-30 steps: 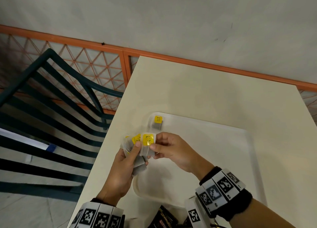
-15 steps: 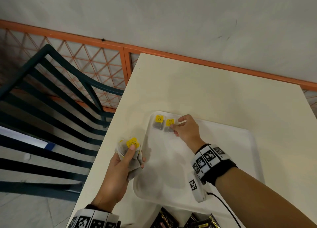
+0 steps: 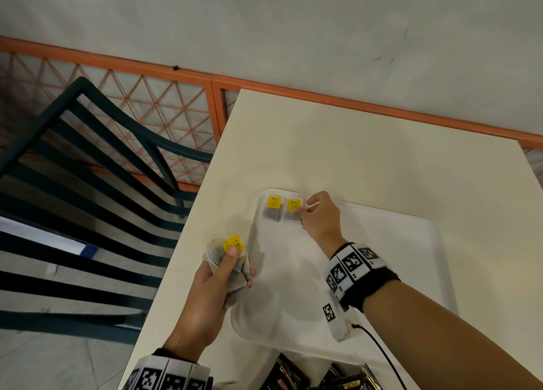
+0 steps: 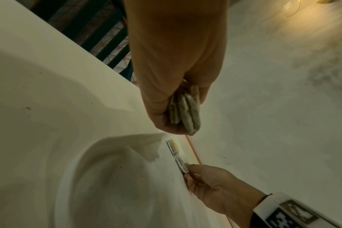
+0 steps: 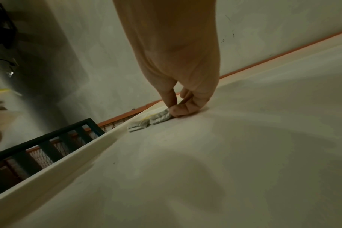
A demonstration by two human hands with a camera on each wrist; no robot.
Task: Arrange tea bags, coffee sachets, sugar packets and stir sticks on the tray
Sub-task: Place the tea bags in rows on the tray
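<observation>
A white tray (image 3: 411, 242) lies on the cream table. In its far left corner two yellow-tagged tea bags lie side by side: the first tea bag (image 3: 273, 210) and, to its right, the second tea bag (image 3: 291, 212). My right hand (image 3: 302, 213) pinches the right edge of the second tea bag (image 5: 162, 117) between thumb and fingertip as it lies flat on the tray. Left of the tray, my left hand (image 3: 232, 260) grips a bundle of tea bags (image 3: 227, 250), thumb on the top yellow tag. In the left wrist view the bundle (image 4: 185, 111) shows edge-on.
Several dark coffee sachets (image 3: 323, 375) lie on the table at the tray's near edge. A dark green slatted chair (image 3: 88, 184) stands left of the table, by an orange mesh railing (image 3: 147, 104). The table's left edge runs close to my left hand.
My right hand took a tea bag from the bundle in my left hand, carried it to the tray's far left corner and laid it beside the first one. The left hand stayed put.
</observation>
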